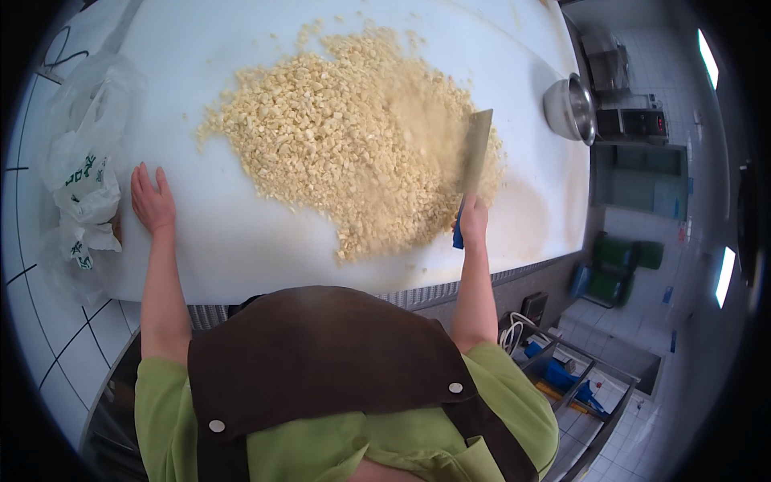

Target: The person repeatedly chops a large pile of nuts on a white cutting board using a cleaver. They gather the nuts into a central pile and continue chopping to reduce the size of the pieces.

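Observation:
A broad heap of chopped, pale yellow pieces (325, 126), perhaps garlic or nuts, covers the middle of a white cutting surface (211, 253). In my right hand (473, 220) is a cleaver with a blue handle (458, 232). Its wide metal blade (477, 147) lies over the right part of the heap, slightly blurred. Finer bits beside the blade look smeared by motion. My left hand (153, 199) rests at the left of the board, fingers apart and holding nothing, beside a crumpled plastic bag (90, 187).
A metal bowl (563, 111) stands at the board's right edge. Behind it is a dark appliance with a red display (644, 125). A rack with blue-handled tools (563, 373) stands at lower right, near green bins (608, 286). White tiles (36, 235) line the left.

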